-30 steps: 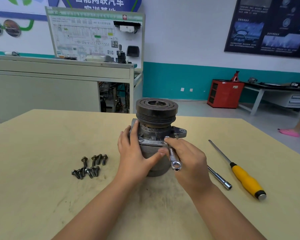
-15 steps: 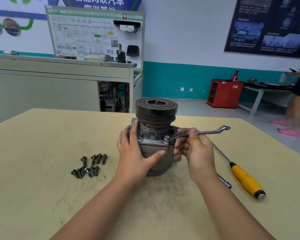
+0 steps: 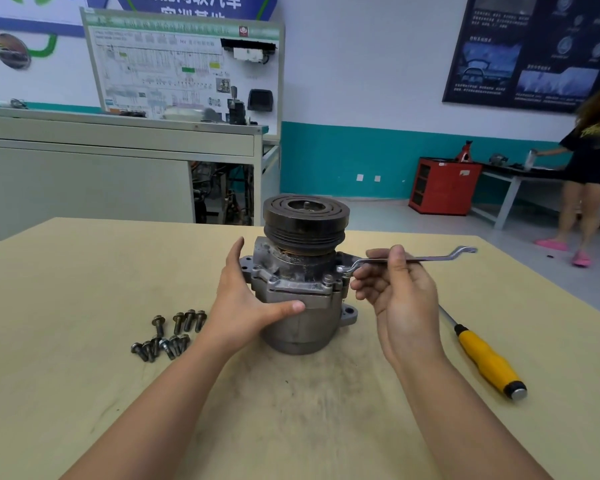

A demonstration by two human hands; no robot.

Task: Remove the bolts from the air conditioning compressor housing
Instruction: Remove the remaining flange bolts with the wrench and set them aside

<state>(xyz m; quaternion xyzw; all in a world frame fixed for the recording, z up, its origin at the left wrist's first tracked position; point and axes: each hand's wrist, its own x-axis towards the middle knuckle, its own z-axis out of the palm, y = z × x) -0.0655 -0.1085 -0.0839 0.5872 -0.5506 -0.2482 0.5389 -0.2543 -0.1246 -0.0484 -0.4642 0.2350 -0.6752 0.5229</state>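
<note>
The grey compressor housing [image 3: 302, 306] stands upright mid-table with a dark pulley [image 3: 305, 220] on top. My left hand [image 3: 243, 303] grips its left side, thumb across the front. My right hand [image 3: 399, 292] holds a silver ring wrench [image 3: 430, 258] level, pointing right; the wrench's near ring sits at the housing's right flange. One bolt [image 3: 328, 280] stands in the front flange. Several removed bolts [image 3: 168, 336] lie in a loose pile left of the housing.
A yellow-handled screwdriver [image 3: 485, 358] lies on the table at the right, its shaft running behind my right hand. A person [image 3: 593, 174] stands at a bench on the far right. A grey cabinet and a display board stand behind the table.
My right hand swung the wrench from pointing toward me round to pointing right. The housing has turned a little under my left hand. A person has walked into view at the far right.
</note>
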